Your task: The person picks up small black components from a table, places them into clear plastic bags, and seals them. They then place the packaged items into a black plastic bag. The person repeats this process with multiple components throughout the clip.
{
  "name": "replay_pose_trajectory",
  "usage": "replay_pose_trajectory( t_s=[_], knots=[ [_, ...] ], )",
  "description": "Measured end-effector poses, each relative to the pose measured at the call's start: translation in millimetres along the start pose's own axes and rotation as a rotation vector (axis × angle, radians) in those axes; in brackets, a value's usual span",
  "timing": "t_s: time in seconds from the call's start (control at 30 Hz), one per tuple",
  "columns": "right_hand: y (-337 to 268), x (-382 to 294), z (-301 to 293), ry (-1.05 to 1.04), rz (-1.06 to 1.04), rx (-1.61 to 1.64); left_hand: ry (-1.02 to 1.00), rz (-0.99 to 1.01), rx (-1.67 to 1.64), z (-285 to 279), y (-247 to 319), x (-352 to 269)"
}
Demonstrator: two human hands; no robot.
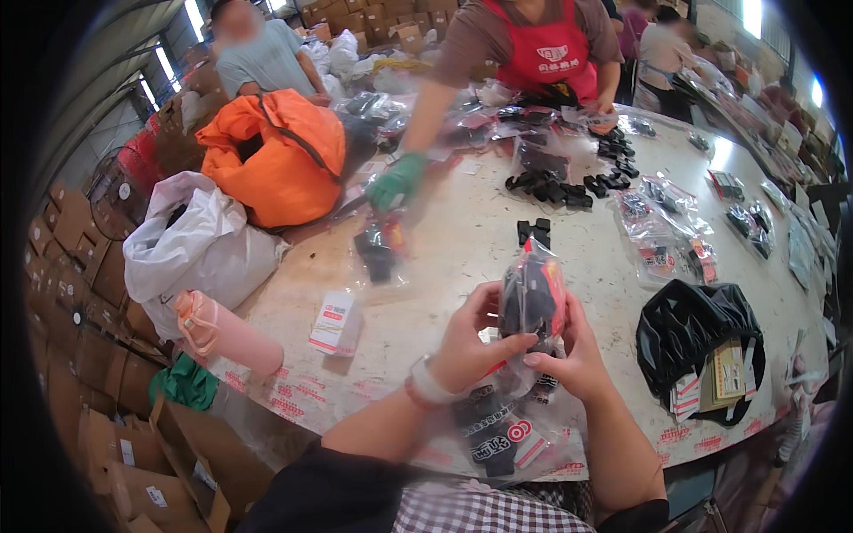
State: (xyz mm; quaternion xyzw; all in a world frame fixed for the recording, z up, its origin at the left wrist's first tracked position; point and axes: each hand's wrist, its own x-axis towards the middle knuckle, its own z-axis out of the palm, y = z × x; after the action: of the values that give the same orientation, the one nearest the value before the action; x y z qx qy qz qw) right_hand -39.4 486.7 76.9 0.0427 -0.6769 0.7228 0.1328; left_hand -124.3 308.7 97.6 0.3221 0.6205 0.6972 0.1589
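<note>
Both my hands grip a clear plastic bag of black parts (pixel 530 300) with a red and yellow piece inside, held upright above the table. My left hand (pixel 470 340) has it from the left and my right hand (pixel 576 350) from the right, thumbs in front. Below my hands, near the table edge, lies another clear printed bag (pixel 493 433) with black contents and a card. Just beyond the held bag are loose black parts (pixel 534 232). A stack of white and red cards (pixel 335 323) with a band round it stands to the left.
A pink bottle (pixel 230 333), a white sack (pixel 200 246) and an orange bag (pixel 280 160) line the left. A black pouch with cards (pixel 700 340) lies right. Across the table, a co-worker's green-gloved hand (pixel 396 181) is over a bagged item (pixel 378 250).
</note>
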Motion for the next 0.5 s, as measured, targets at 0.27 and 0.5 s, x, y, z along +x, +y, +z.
replay_pose_trajectory(
  t_s=[0.27,0.5],
  knots=[
    [1.1,-1.2,-0.6,0.048,0.028,0.063,-0.006,0.015,0.024,1.9,3.3,-0.7],
    [-8.9,-1.7,1.8,0.129,0.108,0.284,-0.056,0.037,-0.009,-2.2,-4.3,-1.3]
  ],
)
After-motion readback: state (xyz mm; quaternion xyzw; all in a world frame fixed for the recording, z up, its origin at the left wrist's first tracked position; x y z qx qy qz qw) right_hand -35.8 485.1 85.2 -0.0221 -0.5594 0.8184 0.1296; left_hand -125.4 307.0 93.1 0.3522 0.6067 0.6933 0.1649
